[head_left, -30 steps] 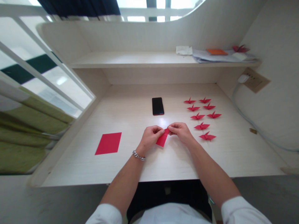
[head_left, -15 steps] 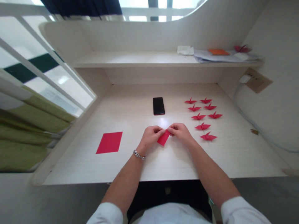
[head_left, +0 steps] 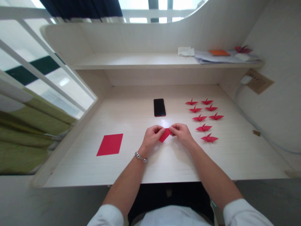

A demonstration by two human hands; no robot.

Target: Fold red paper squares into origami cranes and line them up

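My left hand (head_left: 152, 136) and my right hand (head_left: 181, 133) meet over the middle of the desk, both pinching a small folded piece of red paper (head_left: 165, 135) between them. The paper is raised a little off the desk and only a small red wedge shows between the fingers. A silver bracelet sits on my left wrist. A flat red sheet (head_left: 110, 144) lies to the left of my hands. Several folded red paper cranes (head_left: 203, 117) stand in two rows to the right.
A black phone (head_left: 159, 107) lies face down beyond my hands. The upper shelf (head_left: 131, 61) carries papers, an orange card (head_left: 219, 52) and another red crane (head_left: 243, 49). A wall socket (head_left: 258, 81) with a white cable is at the right.
The red paper between my fingers has grown shorter and shows less, as its lower end has been folded or turned up. Both hands stay in nearly the same place.
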